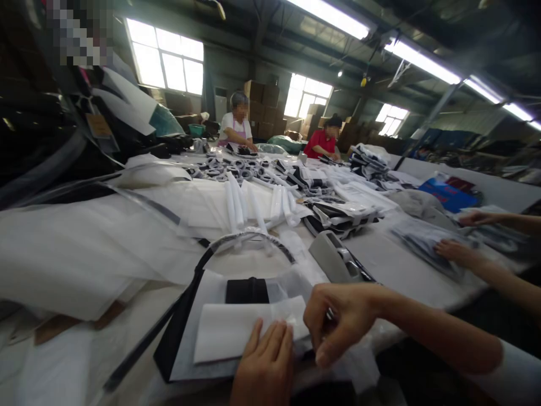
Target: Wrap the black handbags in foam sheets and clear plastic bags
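A black handbag [169,341] lies on the table before me, its wrapped handle [230,238] arching away at the back. Thin white paper covers most of its front, and a black flap or strap [247,291] shows above. Across the lower part lies a folded white sheet [230,321]. My left hand [267,363] rests flat on this sheet with its fingers stretched out. At the sheet's right end my right hand [344,316] is curled, thumb and fingers close together; whatever they pinch is hidden. Just behind it stands a grey tape dispenser [332,256].
White sheets [63,254] spread over the left side. Rolled white pieces [236,203] and stacked wrapped bags [338,214] lie farther back. At the right, a co-worker's hands [459,254] touch a plastic-covered item [422,245]. Two people [236,127] work across the table.
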{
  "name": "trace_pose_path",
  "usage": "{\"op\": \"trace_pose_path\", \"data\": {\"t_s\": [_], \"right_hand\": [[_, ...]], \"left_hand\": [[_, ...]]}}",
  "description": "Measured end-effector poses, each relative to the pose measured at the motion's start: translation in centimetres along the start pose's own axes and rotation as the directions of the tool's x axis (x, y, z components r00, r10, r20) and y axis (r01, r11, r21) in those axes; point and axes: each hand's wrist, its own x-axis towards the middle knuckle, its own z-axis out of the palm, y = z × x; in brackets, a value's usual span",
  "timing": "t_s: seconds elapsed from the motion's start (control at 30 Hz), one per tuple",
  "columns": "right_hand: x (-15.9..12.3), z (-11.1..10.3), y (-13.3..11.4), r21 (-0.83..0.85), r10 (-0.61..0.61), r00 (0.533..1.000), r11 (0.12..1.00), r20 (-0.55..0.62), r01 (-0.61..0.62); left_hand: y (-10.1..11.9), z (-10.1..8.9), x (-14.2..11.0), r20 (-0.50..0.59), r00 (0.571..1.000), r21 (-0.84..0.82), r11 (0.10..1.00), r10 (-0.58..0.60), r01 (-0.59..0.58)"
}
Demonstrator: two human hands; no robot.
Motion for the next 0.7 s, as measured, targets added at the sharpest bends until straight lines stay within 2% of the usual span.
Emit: {"op": "trace_pose_path", "data": {"t_s": [0.13, 0.23, 0.3, 0.37, 0.47, 0.57, 0.7], "right_hand": [[3.7, -2.6, 1.6, -0.081, 0.159, 0.984, 0.985, 0.081, -0.153], [5.3, -3.7, 2.2, -0.121, 0.219, 0.968, 0.971, 0.122, -0.204], [5.6, -4.2, 2.3, -0.084, 0.228, 0.960, 0.973, 0.164, -0.216], [5.5, -4.7, 2.1, 0.038, 0.170, 0.963, 0.983, 0.210, -0.181], [5.0, -5.1, 1.7, 0.277, 0.015, 0.975, 0.958, 0.221, -0.077], [4.7, -4.4, 1.5, 0.441, -0.096, 0.987, 0.897, 0.132, 0.028], [4.9, -1.9, 1.6, 0.597, -0.210, 0.976, 0.775, -0.065, 0.207]], "left_hand": [[0.0, 0.9, -0.9, 0.013, 0.999, -0.023, 0.999, -0.037, 0.037], [0.0, 1.1, -1.1, 0.004, 0.998, -0.027, 0.998, -0.058, 0.058], [0.1, 1.1, -0.9, -0.012, 0.998, -0.032, 0.997, -0.066, 0.065], [0.0, 1.1, -0.6, -0.032, 0.997, -0.037, 0.997, -0.070, 0.068], [-0.1, 1.3, -0.4, -0.071, 0.995, -0.042, 0.997, -0.066, 0.063], [-0.2, 1.9, -0.6, -0.106, 0.993, -0.030, 0.998, -0.055, 0.052], [-0.5, 3.0, -1.1, -0.169, 0.985, 0.028, 0.999, -0.034, 0.039]]}}
